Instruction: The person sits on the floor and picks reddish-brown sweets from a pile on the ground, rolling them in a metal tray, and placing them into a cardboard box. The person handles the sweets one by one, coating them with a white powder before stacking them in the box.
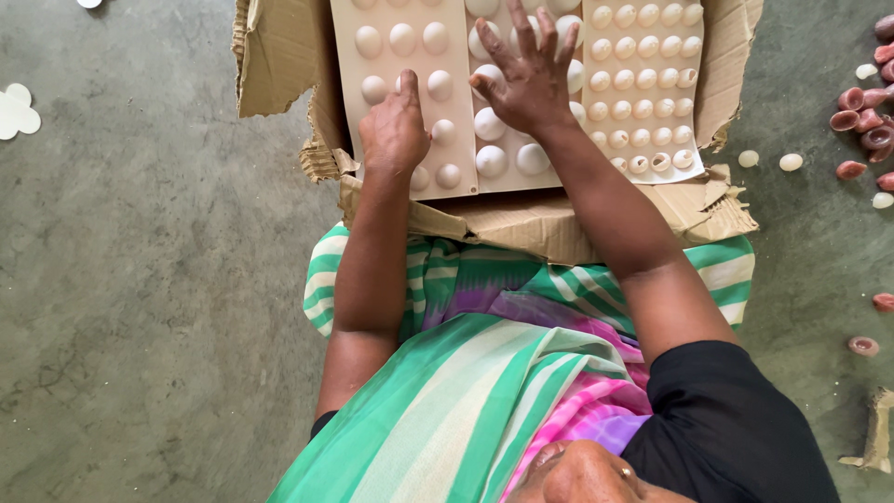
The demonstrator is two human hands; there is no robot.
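Note:
Three pale mould trays lie side by side on a torn cardboard sheet (279, 56). My left hand (394, 126) rests on the left tray (391, 93), its fingers curled and one fingertip pressing among the round bumps. My right hand (531, 74) is spread over the middle tray (507, 158), fingers apart, thumb and forefinger pinching at a white round piece (486, 76). More white domed pieces (491, 160) sit in that tray. The right tray (643, 84) holds several small cream-coloured cups.
Reddish-brown clay cups (861, 116) are piled on the grey concrete floor at the right, with a few white round pieces (791, 162) near them. A white flower-shaped cutout (17, 112) lies at the far left. A green, pink and white striped cloth (484, 373) covers my lap.

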